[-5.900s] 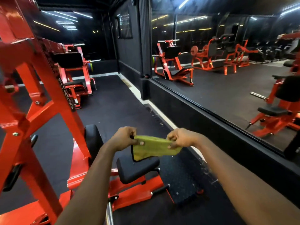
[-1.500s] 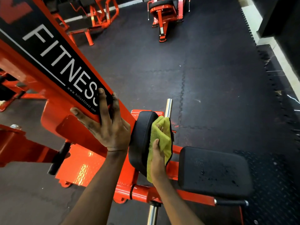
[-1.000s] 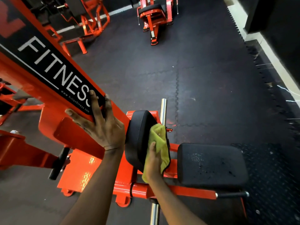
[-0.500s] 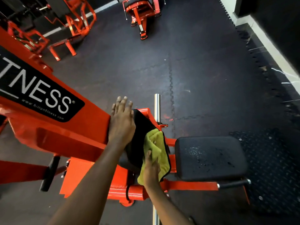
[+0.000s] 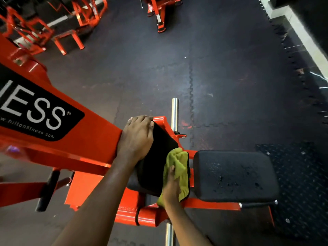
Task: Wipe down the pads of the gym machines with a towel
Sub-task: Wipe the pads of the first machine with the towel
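Right hand point(image 5: 171, 188) is pressing the towel point(image 5: 179, 164) against the face of the back pad point(image 5: 156, 157), thumb lying on the cloth. The fingers are sitting under bunched folds, so I cannot tell whether they are curling into it. Left hand point(image 5: 136, 137) is gripping the pad's top edge, fingers hooking over it, beside the frame point(image 5: 85, 139). The towel is covering the lower part of the pad face, and the pad's long axis is running from under the left hand down towards the right wrist. The seat point(image 5: 234, 176) is lying flat just beside the towel on the right, stretching away from the back pad, its top speckled with what look like droplets. It is probably the next surface to wipe, and the right hand, nearer and carrying the towel, is placed for it.
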